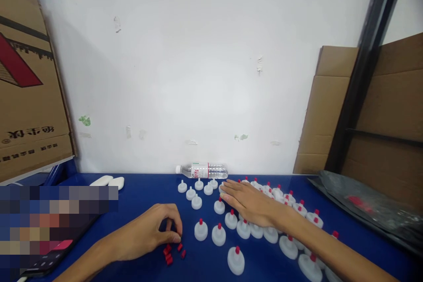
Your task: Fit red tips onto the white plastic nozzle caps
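My left hand point(150, 232) is low at the centre left, thumb and forefinger curled together in a pinch right above several small red caps point(168, 255). Whether a red cap sits between those fingertips is hard to see. My right hand point(253, 202) reaches over a crowd of white nozzle lids with its fingers stretched out. Its fingertips are at a white lid point(221, 188), which they partly cover. Red-tipped white lids point(218, 235) stand around and under the right forearm. Several plain white lids point(196, 202), without red tips, stand between the hands and the bottle.
A clear plastic bottle point(216, 171) lies on its side by the wall, on the blue table point(142, 194). At the left are a phone point(49, 260) with a blurred screen and a white case point(116, 183). A dark plastic bag point(363, 202) lies right, cardboard point(330, 110) behind it.
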A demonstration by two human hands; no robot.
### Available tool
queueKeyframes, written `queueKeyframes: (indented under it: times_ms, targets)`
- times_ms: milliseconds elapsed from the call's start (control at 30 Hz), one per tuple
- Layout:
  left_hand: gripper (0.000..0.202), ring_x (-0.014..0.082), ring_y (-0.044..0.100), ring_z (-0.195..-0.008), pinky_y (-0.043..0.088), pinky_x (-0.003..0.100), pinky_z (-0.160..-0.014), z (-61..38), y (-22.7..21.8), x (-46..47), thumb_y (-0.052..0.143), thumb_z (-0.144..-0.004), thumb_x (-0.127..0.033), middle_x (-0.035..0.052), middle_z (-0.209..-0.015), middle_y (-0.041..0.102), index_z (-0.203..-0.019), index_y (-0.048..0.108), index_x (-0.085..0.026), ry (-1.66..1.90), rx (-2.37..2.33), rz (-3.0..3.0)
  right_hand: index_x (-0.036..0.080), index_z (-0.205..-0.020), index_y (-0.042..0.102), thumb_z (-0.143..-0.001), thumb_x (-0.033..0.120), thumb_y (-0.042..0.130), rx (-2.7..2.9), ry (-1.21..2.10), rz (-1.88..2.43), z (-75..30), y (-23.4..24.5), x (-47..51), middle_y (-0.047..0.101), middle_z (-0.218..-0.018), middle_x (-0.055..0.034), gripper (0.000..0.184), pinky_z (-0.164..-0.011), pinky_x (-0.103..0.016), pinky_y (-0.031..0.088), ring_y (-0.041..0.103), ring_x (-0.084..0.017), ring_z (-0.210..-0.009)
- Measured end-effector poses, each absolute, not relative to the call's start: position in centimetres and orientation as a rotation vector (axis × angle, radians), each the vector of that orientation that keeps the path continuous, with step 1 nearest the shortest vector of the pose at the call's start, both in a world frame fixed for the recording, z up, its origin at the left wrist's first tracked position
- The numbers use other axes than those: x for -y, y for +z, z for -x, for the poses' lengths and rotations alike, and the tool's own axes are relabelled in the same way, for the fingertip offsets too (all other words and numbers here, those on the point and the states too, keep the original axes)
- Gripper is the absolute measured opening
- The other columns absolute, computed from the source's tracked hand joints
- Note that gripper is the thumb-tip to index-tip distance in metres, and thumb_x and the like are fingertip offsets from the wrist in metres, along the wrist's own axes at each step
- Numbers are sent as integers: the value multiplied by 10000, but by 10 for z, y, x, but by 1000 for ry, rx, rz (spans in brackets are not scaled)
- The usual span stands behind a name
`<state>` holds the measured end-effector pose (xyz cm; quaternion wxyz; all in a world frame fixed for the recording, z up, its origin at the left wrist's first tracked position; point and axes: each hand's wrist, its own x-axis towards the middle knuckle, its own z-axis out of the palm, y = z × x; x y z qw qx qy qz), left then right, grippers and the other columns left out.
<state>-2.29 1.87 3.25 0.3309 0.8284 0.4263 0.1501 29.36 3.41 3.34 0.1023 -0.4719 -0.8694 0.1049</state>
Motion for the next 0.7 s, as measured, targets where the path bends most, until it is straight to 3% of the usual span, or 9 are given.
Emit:
queueKeyframes:
  times_ms: [233,367,500,633,700]
  targets:
    - [117,151,612,-810,472,246,-709,24,29,-20,655,-883,-318,-11,-943,670,-887,724,-224,404,-1149,-2188,232,-1275,655,-1101,447,198,2579,187,1211,-291,40,-31,689,-1283,-68,534,-1069,-463,448,616,-235,-1209]
    - [138,159,603,-825,465,255,-723,26,26,-21,629,-911,-337,-5,-965,667,-903,715,-230,384,-1196,-2264,242,-1398,587,-1084,521,216,2600,192,1246,-295,33,-32,625,-1411,-76,560,-1127,-543,387,525,-295,-1356]
    - [117,162,609,-832,438,257,-726,28,19,-24,600,-939,-313,-8,-962,663,-911,683,-236,394,-1193,-2439,254,-1427,550,-1089,504,223,2547,118,1233,-295,39,-33,589,-1456,-55,533,-1158,-533,340,507,-267,-1374]
    - [121,162,628,-822,422,255,-723,25,16,-23,527,-979,-253,-2,-971,678,-979,647,-241,424,-1148,-2619,209,-1222,640,-1051,482,433,2414,-71,1205,-286,49,-29,696,-1249,-80,383,-1095,-504,384,628,-263,-1168]
    - [140,164,641,-824,425,252,-726,21,18,-21,499,-997,-249,-6,-960,695,-1007,639,-247,444,-1160,-2643,206,-1106,643,-1019,371,540,2384,-229,1134,-281,50,-25,717,-1110,-62,213,-1051,-483,409,655,-243,-1040]
